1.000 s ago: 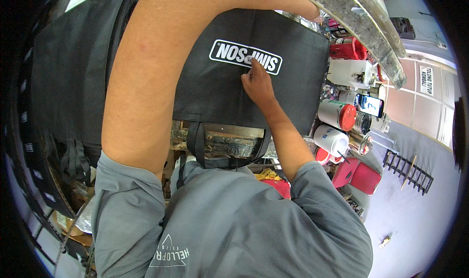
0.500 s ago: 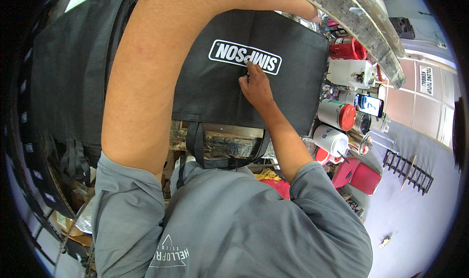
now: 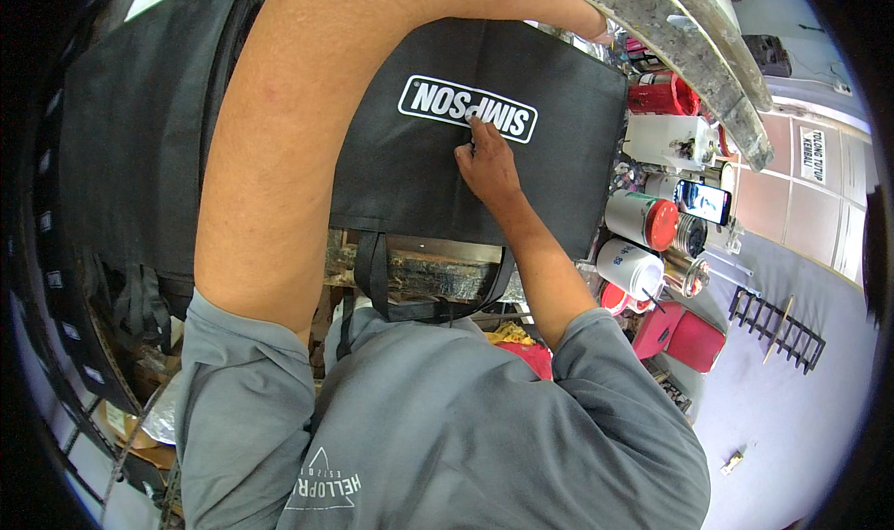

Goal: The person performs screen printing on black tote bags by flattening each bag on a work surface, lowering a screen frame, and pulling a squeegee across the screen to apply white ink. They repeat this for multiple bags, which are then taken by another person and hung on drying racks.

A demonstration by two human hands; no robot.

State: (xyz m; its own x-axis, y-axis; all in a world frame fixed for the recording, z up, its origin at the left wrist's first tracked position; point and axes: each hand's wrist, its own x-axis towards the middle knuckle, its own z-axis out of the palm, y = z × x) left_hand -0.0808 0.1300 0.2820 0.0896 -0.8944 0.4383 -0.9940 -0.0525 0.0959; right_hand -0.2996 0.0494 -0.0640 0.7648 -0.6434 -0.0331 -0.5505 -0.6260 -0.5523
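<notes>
A black fabric tote bag (image 3: 410,176) lies flat in front of me, its handles hanging toward my body. White lettering inside a white outline is printed on it. My right hand (image 3: 489,162) rests on the bag, its fingers curled together and the fingertips at the lower edge of the print. Whatever may be between them is too small to make out. My left arm reaches across the bag to the far right. There my left hand (image 3: 579,13) holds the edge of a raised, paint-stained frame (image 3: 680,41); most of its fingers are hidden.
More black bags (image 3: 140,139) are piled at the left. Along the right side stand paint tubs, including a white one with a red lid (image 3: 643,218), and a lit phone (image 3: 703,200). A red chair (image 3: 694,336) and a black rack (image 3: 778,328) are farther right.
</notes>
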